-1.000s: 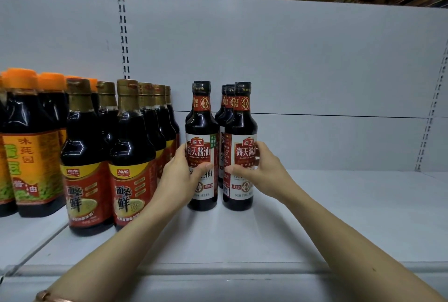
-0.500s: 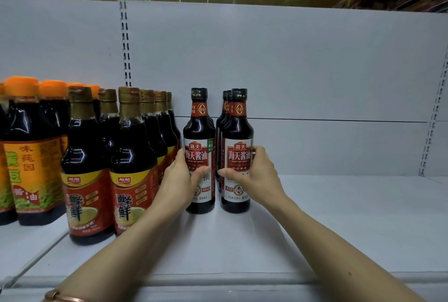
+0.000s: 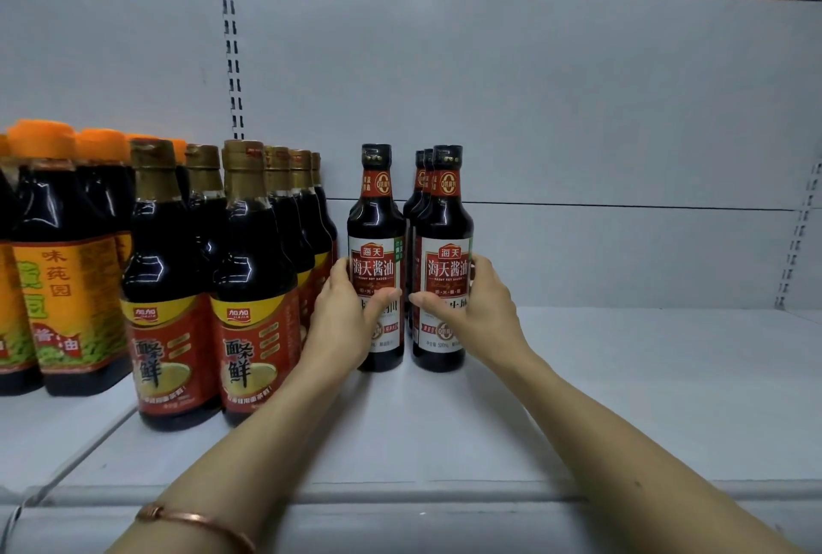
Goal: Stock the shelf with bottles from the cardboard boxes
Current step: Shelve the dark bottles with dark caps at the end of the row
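Two dark soy sauce bottles with black caps and red-white labels stand upright on the white shelf (image 3: 622,398). My left hand (image 3: 344,322) grips the left bottle (image 3: 376,242) around its lower label. The right bottle (image 3: 446,242) is held the same way by my right hand (image 3: 478,309). Behind the right bottle, two more bottles of the same kind (image 3: 420,197) stand in a row toward the back panel. No cardboard box is in view.
Left of my hands stand rows of gold-capped bottles (image 3: 253,286) with red labels, and further left orange-capped bottles (image 3: 58,264). The shelf surface stretches bare to the right. A slotted upright (image 3: 232,64) runs up the white back panel.
Both hands have slid the two bottles a little further back on the shelf, still gripping them. The bottles look smaller and sit closer to the row behind.
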Available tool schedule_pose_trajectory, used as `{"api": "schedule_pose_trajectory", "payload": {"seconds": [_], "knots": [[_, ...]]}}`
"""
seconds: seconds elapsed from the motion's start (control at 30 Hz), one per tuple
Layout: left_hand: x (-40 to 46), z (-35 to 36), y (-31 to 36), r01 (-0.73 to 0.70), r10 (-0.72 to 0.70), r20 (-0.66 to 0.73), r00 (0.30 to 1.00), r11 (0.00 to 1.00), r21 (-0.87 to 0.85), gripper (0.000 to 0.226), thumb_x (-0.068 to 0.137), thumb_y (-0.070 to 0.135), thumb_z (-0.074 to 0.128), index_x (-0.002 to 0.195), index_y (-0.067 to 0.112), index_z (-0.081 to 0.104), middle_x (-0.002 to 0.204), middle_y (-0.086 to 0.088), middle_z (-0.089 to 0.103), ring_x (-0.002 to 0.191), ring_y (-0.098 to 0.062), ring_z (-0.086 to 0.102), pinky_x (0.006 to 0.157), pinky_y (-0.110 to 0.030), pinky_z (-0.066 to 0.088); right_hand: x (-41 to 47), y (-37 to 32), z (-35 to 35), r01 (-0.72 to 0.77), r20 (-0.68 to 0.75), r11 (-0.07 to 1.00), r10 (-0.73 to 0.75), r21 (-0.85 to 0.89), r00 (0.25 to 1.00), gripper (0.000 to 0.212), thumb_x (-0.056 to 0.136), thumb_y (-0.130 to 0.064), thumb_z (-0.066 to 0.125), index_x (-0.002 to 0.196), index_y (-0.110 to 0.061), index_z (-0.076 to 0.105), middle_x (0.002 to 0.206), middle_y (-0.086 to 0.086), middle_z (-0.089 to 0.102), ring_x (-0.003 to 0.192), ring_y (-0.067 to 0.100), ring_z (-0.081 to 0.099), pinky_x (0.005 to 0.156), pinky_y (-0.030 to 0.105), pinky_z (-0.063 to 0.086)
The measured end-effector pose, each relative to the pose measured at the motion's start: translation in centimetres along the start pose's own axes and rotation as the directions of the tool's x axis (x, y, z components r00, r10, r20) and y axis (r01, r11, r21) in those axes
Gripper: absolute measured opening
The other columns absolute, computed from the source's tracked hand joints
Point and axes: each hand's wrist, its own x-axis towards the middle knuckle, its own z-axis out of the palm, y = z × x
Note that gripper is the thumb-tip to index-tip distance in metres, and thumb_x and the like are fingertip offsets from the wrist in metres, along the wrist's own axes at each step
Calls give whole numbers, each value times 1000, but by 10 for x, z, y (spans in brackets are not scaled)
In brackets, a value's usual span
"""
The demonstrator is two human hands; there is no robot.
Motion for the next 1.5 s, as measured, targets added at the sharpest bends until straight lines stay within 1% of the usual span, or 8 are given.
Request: {"api": "schedule_pose_trajectory", "payload": {"seconds": [0.13,0.27,0.47,0.63,0.93,1.13,1.33,1.5], "knots": [[-5,-4,6,15,-16,18,1000,998,64,59,91,34,62,140,15,36,132,-3,55,116,-16,54,93,-31,44,-5,-8,-1,-14,16,1000,15,-12,1000,74,76,-48,78,134,-20,41,127,-2,57,114,16,58,96,42,51],[-9,-8,17,101,-121,77,990,969,224,58,92,37,60,137,7,37,129,-11,58,118,-30,57,97,-43,49,-6,-22,-9,-55,85,998,58,-38,995,73,75,-47,78,131,-19,40,127,1,56,119,22,56,98,47,50],[-34,-15,34,140,-156,55,986,965,220,51,88,21,67,132,8,45,129,-8,58,118,-27,57,99,-42,48,-33,-47,-53,-11,92,998,16,-56,996,87,85,-47,68,150,-11,23,150,10,31,138,25,37,111,43,38],[-79,-29,67,55,-52,-19,998,975,217,46,92,21,61,135,10,48,135,-6,52,119,-21,54,101,-39,46,-76,-74,-86,71,212,997,-66,-15,975,53,91,-41,64,134,-14,50,129,0,53,117,13,54,87,22,47],[-182,-69,107,-11,24,-54,998,972,235,26,95,24,56,119,16,60,113,2,62,93,-11,56,79,-25,40,-161,-104,-116,135,357,990,-142,46,923,44,92,-43,62,129,-20,54,116,-7,60,105,8,58,78,14,47],[-239,-118,99,35,-19,-77,997,975,219,16,94,24,58,109,21,62,100,9,61,82,5,53,63,-15,41,-214,-134,-86,145,476,980,-194,139,858,42,93,-42,61,129,-22,55,116,-9,58,105,5,56,79,14,47],[-297,-207,69,120,-79,-162,984,957,266,5,93,24,59,97,27,61,86,21,59,79,6,55,64,-12,42,-264,-184,-18,186,596,954,-293,235,748,44,93,-44,59,132,-22,53,115,-12,58,103,0,58,75,8,50],[-336,-314,22,237,-159,-242,957,912,335,5,92,25,60,95,27,63,85,21,61,80,5,56,72,-20,44,-304,-247,71,162,681,932,-349,325,643,40,94,-44,57,129,-24,53,116,-10,59,105,3,58,80,17,52]]}}
